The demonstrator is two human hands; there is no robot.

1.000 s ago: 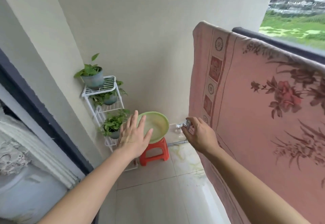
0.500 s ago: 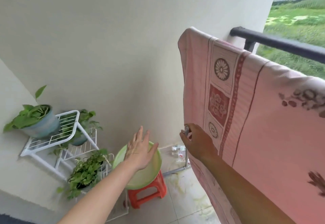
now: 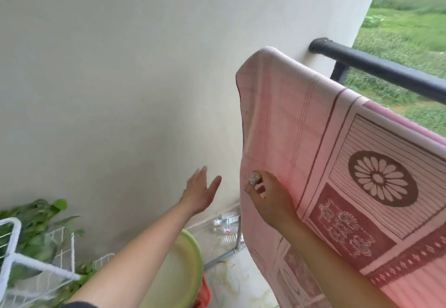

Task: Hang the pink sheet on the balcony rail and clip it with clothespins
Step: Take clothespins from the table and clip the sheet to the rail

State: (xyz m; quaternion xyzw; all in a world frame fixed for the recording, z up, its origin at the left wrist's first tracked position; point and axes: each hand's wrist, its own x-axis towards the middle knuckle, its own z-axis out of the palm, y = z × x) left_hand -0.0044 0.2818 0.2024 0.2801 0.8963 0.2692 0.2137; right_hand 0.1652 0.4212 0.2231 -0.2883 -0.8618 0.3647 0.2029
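The pale wall point(image 3: 120, 90) fills the upper left and centre of the frame. Your pink sheet point(image 3: 301, 138) comes next in size: one sheet, draped over the single dark balcony rail point(image 3: 386, 69) at the upper right and hanging down the right side to the bottom edge. At the lower left, one white wire rack point(image 3: 41, 267) holds leafy green plants point(image 3: 36, 225). Beside it at the bottom centre, one green basin point(image 3: 183, 271) sits on one orange stool point(image 3: 205, 293); the basin's inside looks pale, and you cannot tell what is in it. Your two hands are both in view near the centre. Your left hand point(image 3: 200, 191) is released, its fingers straight and slightly spread in front of the wall, holding nothing. Your right hand point(image 3: 270, 201) is just to its right, in front of the sheet's left edge and well below the rail. Its thumb and fingers are pinching the only clothespin point(image 3: 254, 178) in view, which pokes up from the fingertips against the cloth. A few small bottles point(image 3: 226, 223) lie on the floor by the wall, too blurred to count.
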